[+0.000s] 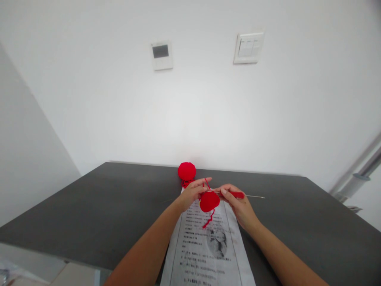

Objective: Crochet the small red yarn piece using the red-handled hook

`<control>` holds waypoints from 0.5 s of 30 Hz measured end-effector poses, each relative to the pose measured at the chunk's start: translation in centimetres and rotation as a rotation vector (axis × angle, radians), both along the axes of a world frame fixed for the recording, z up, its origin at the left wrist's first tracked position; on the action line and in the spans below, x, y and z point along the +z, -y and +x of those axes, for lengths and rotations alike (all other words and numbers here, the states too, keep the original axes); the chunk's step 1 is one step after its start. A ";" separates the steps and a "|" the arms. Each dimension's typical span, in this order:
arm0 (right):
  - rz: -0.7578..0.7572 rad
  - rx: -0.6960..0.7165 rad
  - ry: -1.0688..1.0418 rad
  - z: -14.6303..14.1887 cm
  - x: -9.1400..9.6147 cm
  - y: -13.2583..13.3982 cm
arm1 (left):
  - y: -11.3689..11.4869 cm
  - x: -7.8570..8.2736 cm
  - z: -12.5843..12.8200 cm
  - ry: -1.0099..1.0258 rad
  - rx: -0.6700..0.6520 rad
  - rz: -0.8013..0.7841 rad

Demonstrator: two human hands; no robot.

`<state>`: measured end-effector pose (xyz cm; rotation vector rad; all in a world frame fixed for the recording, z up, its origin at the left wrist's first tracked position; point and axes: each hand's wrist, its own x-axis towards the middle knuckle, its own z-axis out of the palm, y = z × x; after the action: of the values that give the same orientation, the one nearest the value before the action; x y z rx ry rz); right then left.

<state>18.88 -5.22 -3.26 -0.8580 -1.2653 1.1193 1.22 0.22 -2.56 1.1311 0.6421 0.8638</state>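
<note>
On the table [89, 210], at the far end of the paper [202, 264], the yarn ball [187, 171] is sitting; a hard tug could send it rolling. Over the paper, the left hand [191, 194] is pinching the red piece [210, 202]; the right hand [241, 207] is gripping the hook [239, 195], whose slipping could be losing loops.
</note>
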 end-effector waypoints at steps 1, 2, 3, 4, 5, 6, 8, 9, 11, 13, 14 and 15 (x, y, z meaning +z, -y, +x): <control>0.014 -0.011 0.018 0.0 0.0 0.0 | 0.1 0.0 0.0 0.011 -0.002 -0.001; 0.029 -0.026 0.041 0.0 0.0 0.0 | 0.2 0.1 0.1 0.015 -0.005 0.003; 0.046 -0.046 0.068 0.0 0.1 0.0 | 0.2 0.1 0.1 0.013 -0.013 0.008; 0.062 -0.065 0.095 0.0 0.2 0.0 | 0.3 0.1 0.1 0.009 -0.024 0.014; 0.079 -0.082 0.120 -0.1 0.4 0.1 | 0.3 0.1 0.2 0.008 -0.035 0.020; 0.095 -0.093 0.141 -0.1 0.5 0.2 | 0.4 0.1 0.2 0.010 -0.047 0.019; 0.116 -0.090 0.169 -0.2 0.9 0.4 | 0.4 0.2 0.2 0.023 -0.068 0.008; 0.123 -0.082 0.180 -0.2 1.0 0.4 | 0.4 0.2 0.2 0.030 -0.073 0.005; 0.135 -0.068 0.206 -0.2 1.0 0.4 | 0.4 0.2 0.2 0.042 -0.073 0.003; 0.164 -0.065 0.227 -0.2 0.8 0.4 | 0.4 0.3 0.1 0.046 -0.066 0.005; 0.187 -0.065 0.234 -0.1 0.7 0.3 | 0.4 0.3 0.1 0.048 -0.064 0.009; 0.214 -0.063 0.242 -0.1 0.6 0.3 | 0.4 0.3 0.1 0.047 -0.066 0.012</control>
<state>18.82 -5.54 -2.68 -0.8824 -1.5169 0.8296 1.33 -0.19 -2.24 1.1335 0.5583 0.8362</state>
